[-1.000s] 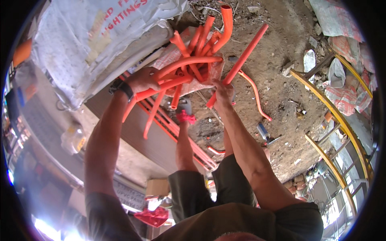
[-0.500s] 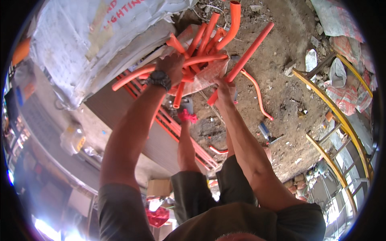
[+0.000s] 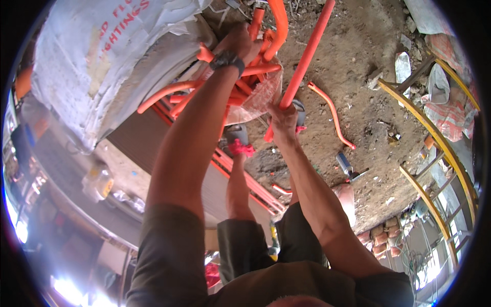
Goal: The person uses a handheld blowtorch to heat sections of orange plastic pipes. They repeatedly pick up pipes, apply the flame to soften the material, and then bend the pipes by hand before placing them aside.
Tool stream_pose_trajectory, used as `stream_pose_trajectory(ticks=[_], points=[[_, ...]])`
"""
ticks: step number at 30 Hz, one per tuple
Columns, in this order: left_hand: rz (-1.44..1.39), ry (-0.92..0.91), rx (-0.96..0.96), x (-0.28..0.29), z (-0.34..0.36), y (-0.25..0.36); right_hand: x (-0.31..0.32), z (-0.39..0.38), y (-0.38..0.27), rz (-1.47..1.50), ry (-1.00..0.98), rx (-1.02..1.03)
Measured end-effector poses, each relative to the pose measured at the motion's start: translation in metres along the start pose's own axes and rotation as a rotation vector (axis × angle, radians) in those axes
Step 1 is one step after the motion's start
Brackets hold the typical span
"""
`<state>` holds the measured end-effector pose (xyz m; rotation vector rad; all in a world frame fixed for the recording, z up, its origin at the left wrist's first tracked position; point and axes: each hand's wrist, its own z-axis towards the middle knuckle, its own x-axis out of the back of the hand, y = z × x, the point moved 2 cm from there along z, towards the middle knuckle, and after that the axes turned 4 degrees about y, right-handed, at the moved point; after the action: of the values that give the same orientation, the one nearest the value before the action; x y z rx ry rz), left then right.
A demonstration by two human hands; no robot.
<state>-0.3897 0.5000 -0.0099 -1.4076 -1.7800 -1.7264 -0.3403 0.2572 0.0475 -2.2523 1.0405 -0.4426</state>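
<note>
My left hand (image 3: 243, 43) is at the top of a bundle of orange bent pipes (image 3: 276, 25), fingers curled on one; its fingertips are partly hidden. My right hand (image 3: 281, 117) is closed round a long straight red-orange pipe (image 3: 309, 51), held slanting up and right. The bundle rests in a crumpled pale woven sack (image 3: 263, 97), between my hands and partly behind my left arm. A loose bent orange pipe (image 3: 335, 117) lies on the dirt right of my right hand.
A large white wrapped stack (image 3: 92, 66) is at upper left, with long orange pipes (image 3: 235, 169) along a grey board. Yellow-railed ladders (image 3: 424, 120) lie at right near rubble and sacks (image 3: 445, 117). A grey cylinder (image 3: 343, 162) lies on the dirt; my feet are below the bundle.
My left hand has moved up and right, from the curved pipes at the bundle's left to its top. My right hand and its pipe have shifted slightly; the whole view has also shifted.
</note>
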Motion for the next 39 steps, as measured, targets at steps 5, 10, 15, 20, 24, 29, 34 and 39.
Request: stream_pose_trajectory(ticks=[5,10,15,20,24,29,34,39], points=[[-0.018,-0.175,0.131,-0.003,0.019,0.004,0.007,0.011,0.016,0.012,0.002,0.025],[-0.088,0.13,0.092,0.049,-0.025,0.001,0.023,0.022,0.037,-0.057,-0.028,0.024],[-0.482,0.2,0.236,0.118,-0.066,0.006,0.019,0.02,0.035,-0.026,-0.049,0.037],[-0.765,0.415,0.183,0.155,-0.117,0.048,0.015,0.02,0.033,0.001,0.011,0.001],[-0.816,0.402,0.188,0.156,-0.168,0.04,0.013,0.022,0.038,-0.024,-0.014,-0.009],[-0.965,0.546,0.129,0.187,-0.212,0.023,0.014,0.026,0.039,-0.11,-0.004,0.009],[-1.245,0.665,0.094,0.227,-0.251,-0.003,0.014,0.017,0.028,-0.176,0.028,-0.03],[-1.424,0.654,0.064,0.243,-0.274,-0.011,0.028,0.005,0.022,-0.048,0.005,-0.115]])
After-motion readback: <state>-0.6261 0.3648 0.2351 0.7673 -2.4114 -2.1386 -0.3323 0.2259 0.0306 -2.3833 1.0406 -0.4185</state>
